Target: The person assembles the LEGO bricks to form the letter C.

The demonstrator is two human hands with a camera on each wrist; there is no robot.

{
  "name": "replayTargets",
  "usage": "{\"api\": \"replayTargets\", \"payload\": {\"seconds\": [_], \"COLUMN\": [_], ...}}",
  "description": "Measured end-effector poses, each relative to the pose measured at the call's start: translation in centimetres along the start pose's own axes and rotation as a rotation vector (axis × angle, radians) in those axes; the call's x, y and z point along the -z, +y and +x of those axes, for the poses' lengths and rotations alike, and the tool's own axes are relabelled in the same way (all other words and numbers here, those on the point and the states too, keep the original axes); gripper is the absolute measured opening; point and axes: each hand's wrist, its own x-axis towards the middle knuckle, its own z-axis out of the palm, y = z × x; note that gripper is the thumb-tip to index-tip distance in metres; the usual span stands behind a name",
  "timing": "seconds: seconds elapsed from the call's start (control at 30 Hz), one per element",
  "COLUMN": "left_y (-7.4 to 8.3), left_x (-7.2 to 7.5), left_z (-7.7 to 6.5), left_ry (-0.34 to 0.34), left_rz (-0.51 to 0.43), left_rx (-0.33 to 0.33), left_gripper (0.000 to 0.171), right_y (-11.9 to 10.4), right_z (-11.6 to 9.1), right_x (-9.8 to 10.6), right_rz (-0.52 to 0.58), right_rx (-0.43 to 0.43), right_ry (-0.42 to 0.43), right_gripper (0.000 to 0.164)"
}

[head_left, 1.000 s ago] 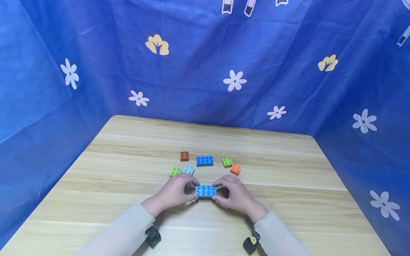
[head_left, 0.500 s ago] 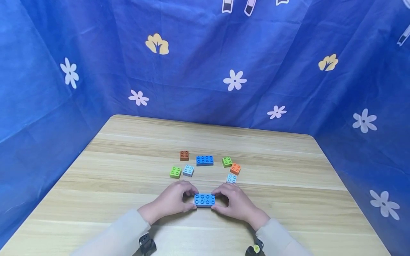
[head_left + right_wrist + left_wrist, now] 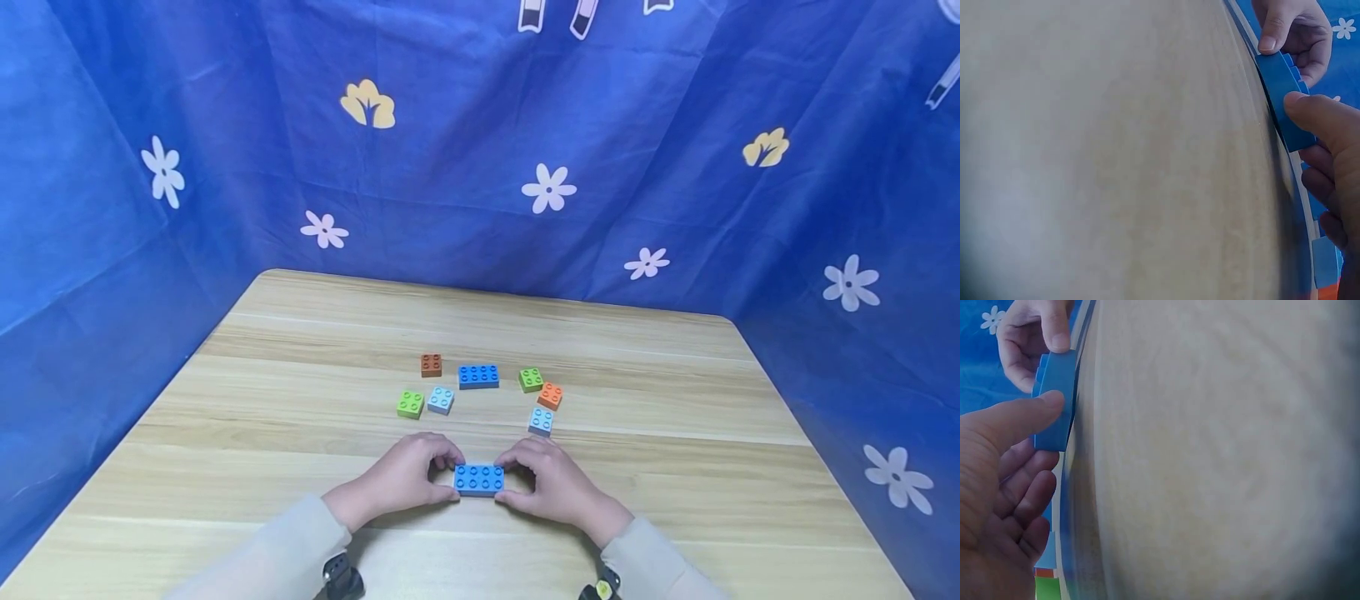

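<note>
Both hands share one long blue building brick [image 3: 479,481], studs up, near the middle of the tabletop. My left hand [image 3: 401,477] pinches its left end between thumb and fingers, and my right hand [image 3: 553,486] pinches the right end the same way. In the left wrist view the left thumb presses the brick's side [image 3: 1057,403], with the other hand's thumb beyond it. The right wrist view has the right thumb on the same long side of the brick [image 3: 1282,103]. Just beyond the right hand lies a small light blue brick [image 3: 541,422].
Farther back on the wooden table [image 3: 637,375] are a second long blue brick [image 3: 478,377], a brown brick [image 3: 431,365], an orange brick [image 3: 550,396], green bricks [image 3: 410,404] [image 3: 531,380] and another light blue brick [image 3: 441,400]. A blue patterned cloth [image 3: 450,208] surrounds the table.
Both hands have drawn the long blue brick back toward the body, slowing lately. The light blue brick by the right hand and the left green brick have come out from behind the hands.
</note>
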Motion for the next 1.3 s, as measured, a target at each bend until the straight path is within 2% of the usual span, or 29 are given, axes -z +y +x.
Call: {"api": "replayTargets", "payload": {"seconds": [0.2,0.43,0.63,0.77,1.0,1.3], "left_y": [-0.1,0.0,0.0,0.0,0.0,0.0], "left_x": [0.0,0.0,-0.1,-0.1,0.0,-0.1], "left_z": [0.1,0.0,0.1,0.1,0.1,0.1], "left_ry": [-0.007,-0.008,-0.010,-0.010,-0.012,-0.013], "left_rz": [0.011,0.020,0.018,0.017,0.022,0.034], "left_rx": [-0.003,0.002,0.004,0.001,0.006,0.009], "left_gripper": [0.031,0.032,0.032,0.032,0.032,0.033], "right_y": [0.0,0.2,1.4,2.4,3.7,4.3], "right_z": [0.0,-0.3,-0.5,-0.8,-0.8,-0.5], "right_x": [0.0,0.9,2.0,2.4,2.7,2.6], "right_rz": [0.010,0.064,-0.002,-0.044,-0.020,-0.016], "right_rx": [-0.004,-0.099,-0.152,-0.218,-0.301,-0.426], "right_ry": [-0.004,-0.021,0.096,0.175,0.285,0.283], "right_gripper": [0.035,0.045,0.044,0.045,0.049,0.053]}}
